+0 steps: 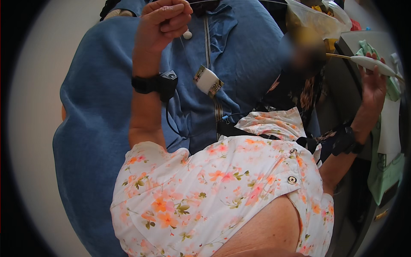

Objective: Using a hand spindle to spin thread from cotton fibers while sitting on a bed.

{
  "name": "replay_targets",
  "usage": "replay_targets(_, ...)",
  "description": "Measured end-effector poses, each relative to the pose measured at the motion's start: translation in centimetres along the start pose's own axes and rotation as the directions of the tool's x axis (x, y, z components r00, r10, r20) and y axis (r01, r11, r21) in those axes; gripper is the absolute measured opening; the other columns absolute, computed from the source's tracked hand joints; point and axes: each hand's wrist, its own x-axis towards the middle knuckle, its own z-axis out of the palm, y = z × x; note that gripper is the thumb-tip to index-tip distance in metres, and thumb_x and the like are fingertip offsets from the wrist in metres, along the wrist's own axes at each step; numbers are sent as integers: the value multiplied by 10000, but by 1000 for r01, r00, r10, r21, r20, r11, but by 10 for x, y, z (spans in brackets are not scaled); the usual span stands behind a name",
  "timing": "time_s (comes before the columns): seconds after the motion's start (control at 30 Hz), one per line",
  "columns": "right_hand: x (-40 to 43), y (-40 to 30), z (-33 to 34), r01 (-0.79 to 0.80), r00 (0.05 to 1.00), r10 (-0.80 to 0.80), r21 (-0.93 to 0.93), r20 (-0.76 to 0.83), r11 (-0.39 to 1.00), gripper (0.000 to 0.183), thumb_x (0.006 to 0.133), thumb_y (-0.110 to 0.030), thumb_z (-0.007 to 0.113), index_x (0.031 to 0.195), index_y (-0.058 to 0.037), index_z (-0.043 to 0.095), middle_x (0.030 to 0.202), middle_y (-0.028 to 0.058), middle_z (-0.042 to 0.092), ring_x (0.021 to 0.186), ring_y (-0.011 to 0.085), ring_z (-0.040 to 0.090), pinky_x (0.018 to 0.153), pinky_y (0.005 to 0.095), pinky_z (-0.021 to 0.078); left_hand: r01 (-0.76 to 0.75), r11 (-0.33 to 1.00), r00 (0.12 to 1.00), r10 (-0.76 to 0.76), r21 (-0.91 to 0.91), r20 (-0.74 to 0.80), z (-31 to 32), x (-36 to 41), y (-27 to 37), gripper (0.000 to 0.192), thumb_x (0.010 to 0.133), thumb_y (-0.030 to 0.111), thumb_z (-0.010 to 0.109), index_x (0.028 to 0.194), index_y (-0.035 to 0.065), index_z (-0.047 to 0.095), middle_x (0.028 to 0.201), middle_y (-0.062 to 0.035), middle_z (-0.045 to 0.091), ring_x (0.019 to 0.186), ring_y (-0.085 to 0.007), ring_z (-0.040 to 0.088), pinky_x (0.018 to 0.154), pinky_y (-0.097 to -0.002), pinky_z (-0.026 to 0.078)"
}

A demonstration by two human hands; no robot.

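At the top, my left hand (167,21) has its fingers pinched on a thin white thread (208,1), which runs rightward along the picture's upper edge. A small round white object (187,34) shows just below those fingers. Lower down, white thread wound on a printed card (208,81) rests over the blue cloth; a faint strand seems to rise from it towards the hand. On the far right, my right hand (372,77) holds a spindle-shaped white bundle (374,63) on a thin yellowish stick (337,55), with fingers both behind and in front of it.
Blue fabric with a zip (96,83) spreads under my left arm. A clear plastic bag (321,16) lies at the upper right. Beside my right hand is a grey surface (350,38) with pale green cloth (366,48). A blurred patch (303,48) hides part of the scene.
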Motion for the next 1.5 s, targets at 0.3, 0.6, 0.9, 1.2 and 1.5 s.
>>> replay_targets(0.3,-9,4,10,56,998,-54,296,-17,953,400,832,83,539,1217,11,461,1313,228,434,1299,382,335,1108,624,172,24,977,1000,-20,212,-17,10,-1,-23,194,873,100,584,960,-64,641,594,22,481,469,-20,372,416,-180,296)
replay_targets(0.6,-20,-18,11,-41,988,-16,367,151,929,415,895,-10,492,1284,65,370,1275,309,437,1198,360,456,1070,478,337,356,915,908,-291,190,-301,6,-29,-131,94,816,76,660,836,-15,666,592,36,516,472,-14,403,416,-178,312)
replay_targets(0.9,-42,-1,78,314,857,-495,-907,144,280,412,926,-105,531,1309,13,436,1083,151,627,948,212,612,926,354,443,281,955,901,-230,91,-368,-2,-24,-144,105,857,88,626,817,-7,646,575,50,470,455,-11,350,402,-177,270)
replay_targets(1.2,-51,43,95,515,828,144,-635,542,-575,547,661,87,526,1135,-165,626,1002,102,559,1010,284,522,982,403,343,174,977,908,-112,120,-404,2,-10,-124,107,864,83,612,822,-11,642,579,38,478,463,-21,352,414,-187,283)
replay_targets(1.5,-41,27,83,483,859,-100,-859,503,-171,350,719,100,464,960,-74,648,969,95,612,986,265,541,939,358,375,227,927,966,-175,299,-191,2,-3,-146,186,787,74,678,951,-10,649,758,-10,593,644,-56,522,576,-189,427)
